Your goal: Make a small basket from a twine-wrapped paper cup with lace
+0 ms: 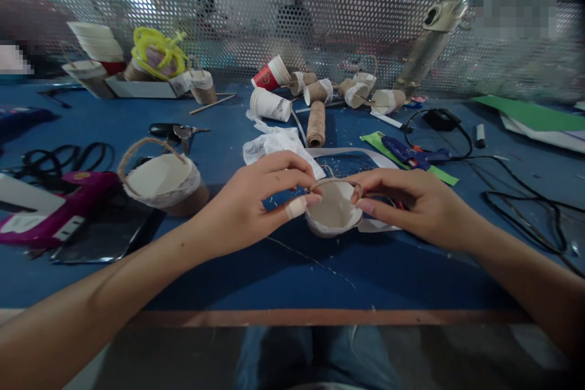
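Note:
A small paper cup basket (333, 219) with a white inside and a pale trimmed rim sits between my hands near the table's front. My left hand (269, 192), with a bandage on one finger, pinches the twine at the cup's left rim. On the opposite side my right hand (402, 198) is closed on the rim, its thumb outside and fingertips reaching inside. A twine handle arches along the far rim between the two hands. Left of my left hand stands a larger cup basket (159, 180) with a raised twine handle.
A blue glue gun (406, 153) with a black cable lies at right. Behind are a twine spool (316, 124), paper cups (270, 105), several small cup baskets and a clear bottle (423, 49). A magenta tool (68, 210) and pliers (180, 132) lie at left.

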`<state>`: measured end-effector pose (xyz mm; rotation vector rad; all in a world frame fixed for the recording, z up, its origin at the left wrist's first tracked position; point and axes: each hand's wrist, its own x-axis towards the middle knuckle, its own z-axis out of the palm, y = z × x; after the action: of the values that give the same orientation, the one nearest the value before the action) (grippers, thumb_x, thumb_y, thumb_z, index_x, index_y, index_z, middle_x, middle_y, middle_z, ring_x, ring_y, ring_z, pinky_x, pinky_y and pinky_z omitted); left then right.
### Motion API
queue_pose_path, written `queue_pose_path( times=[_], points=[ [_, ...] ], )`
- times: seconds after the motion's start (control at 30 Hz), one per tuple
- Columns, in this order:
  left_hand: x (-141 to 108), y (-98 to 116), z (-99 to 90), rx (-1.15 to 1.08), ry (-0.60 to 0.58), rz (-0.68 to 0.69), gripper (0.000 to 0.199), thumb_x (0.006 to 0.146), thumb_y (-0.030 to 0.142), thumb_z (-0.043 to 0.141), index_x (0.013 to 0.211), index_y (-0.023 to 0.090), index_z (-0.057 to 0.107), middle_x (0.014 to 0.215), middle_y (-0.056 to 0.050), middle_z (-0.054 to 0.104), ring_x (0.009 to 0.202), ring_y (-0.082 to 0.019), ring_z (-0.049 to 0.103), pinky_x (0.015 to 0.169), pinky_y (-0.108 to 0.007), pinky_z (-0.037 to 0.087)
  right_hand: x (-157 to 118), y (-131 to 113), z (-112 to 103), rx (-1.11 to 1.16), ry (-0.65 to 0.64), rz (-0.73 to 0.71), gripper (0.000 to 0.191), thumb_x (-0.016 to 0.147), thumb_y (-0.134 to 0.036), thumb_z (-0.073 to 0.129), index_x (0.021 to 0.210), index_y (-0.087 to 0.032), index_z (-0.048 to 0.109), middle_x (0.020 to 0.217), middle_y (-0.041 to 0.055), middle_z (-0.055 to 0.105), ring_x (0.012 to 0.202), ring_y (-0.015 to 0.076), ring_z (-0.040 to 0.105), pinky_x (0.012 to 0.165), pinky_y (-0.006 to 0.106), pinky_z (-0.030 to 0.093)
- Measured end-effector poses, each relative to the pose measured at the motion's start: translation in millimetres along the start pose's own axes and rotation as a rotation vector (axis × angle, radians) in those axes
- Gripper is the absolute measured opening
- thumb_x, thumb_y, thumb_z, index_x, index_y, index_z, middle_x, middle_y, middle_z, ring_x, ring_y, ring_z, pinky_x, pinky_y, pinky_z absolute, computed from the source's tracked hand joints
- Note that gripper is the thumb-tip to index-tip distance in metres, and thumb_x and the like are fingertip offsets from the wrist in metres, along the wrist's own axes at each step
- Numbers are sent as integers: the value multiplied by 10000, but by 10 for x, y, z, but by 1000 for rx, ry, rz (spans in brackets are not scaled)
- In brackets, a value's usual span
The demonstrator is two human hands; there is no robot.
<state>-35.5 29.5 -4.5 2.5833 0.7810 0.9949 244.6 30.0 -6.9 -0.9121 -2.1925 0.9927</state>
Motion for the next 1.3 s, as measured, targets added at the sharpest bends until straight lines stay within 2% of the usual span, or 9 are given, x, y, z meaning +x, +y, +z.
queue_pose_path(
  times=[0.2,0.37,0.63,0.8,1.03,1.3],
  points=[
    [-9,-45,-16,23,-20,15,128,1012,172,602,994,182,729,1098,-66,720,1025,-183,695,913,-291,556,-1,38,-10,9,-16,2,158,977,-340,667,1106,-259,709,1076,13,739,936,155,696,836,233,565],
    [-17,-17,4,27,-37,-35,119,1016,176,594,1012,188,713,1113,-59,715,1040,-185,685,928,-287,544,0,55,-1,-33,-29,3,162,995,-354,654,1112,-262,719,1065,-5,742,881,122,671,782,199,523],
    [-10,-3,33,-3,-4,-23,99,1009,171,615,989,164,712,1108,-68,706,1050,-180,674,941,-273,527,-2,30,15,-96,-27,-12,107,1023,-348,615,1061,-272,678,1083,-27,731,807,79,628,696,158,470],
    [-22,-28,60,-51,-12,-39,94,1004,168,628,1013,178,721,1153,-54,704,1055,-165,678,973,-266,517,12,8,23,-156,-30,-14,196,1038,-415,575,981,-247,660,915,-34,714,748,92,608,648,191,441],
    [-21,-45,61,-80,6,-39,129,991,164,654,1036,184,774,1110,-52,718,1007,-152,694,927,-242,538,23,-22,24,-247,-47,-42,263,1061,-444,513,1006,-234,662,1044,-3,742,788,115,628,723,229,454],
    [-30,-35,49,-73,21,-33,154,1000,238,656,1063,224,796,1115,-64,741,982,-177,712,901,-283,573,30,39,31,-223,-60,-68,331,1091,-440,422,978,-239,660,1041,6,741,928,147,689,827,242,486]
  ],
)
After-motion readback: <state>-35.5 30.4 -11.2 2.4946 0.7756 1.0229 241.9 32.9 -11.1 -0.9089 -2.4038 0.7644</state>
